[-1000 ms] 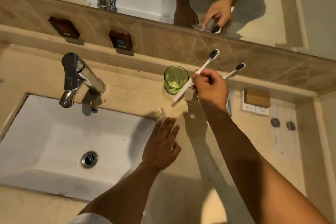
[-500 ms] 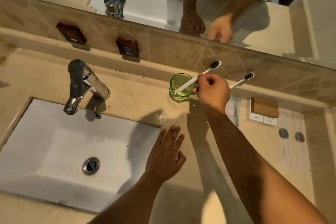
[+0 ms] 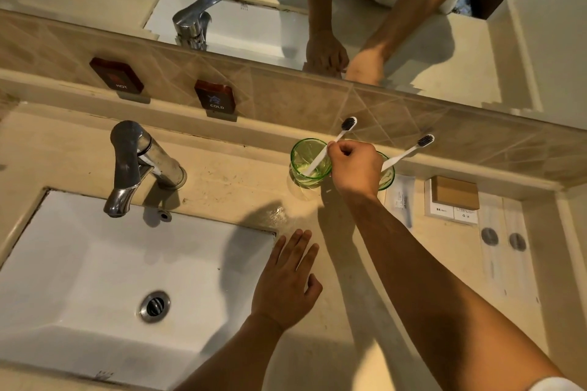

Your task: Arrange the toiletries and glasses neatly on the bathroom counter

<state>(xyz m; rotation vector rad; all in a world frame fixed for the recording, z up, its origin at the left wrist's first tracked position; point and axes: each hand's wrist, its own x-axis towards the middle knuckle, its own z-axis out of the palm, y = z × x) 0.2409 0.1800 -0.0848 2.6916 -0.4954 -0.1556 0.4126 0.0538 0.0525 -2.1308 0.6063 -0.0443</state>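
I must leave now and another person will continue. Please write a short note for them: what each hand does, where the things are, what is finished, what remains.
Right hand: pinches the handle of the left toothbrush, whose lower end is already inside the left green glass.
Left hand: empty, flat on the counter beside the sink.
Right toothbrush stands in the second green glass, partly hidden behind the right hand.
Done: both brushes are in glasses.
Left: release the brush; straighten the packets and small box to the right if needed.

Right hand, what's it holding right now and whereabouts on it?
The right hand pinches the white toothbrush mid-handle, its lower end inside the green glass. The left hand lies flat on the counter, holding nothing.
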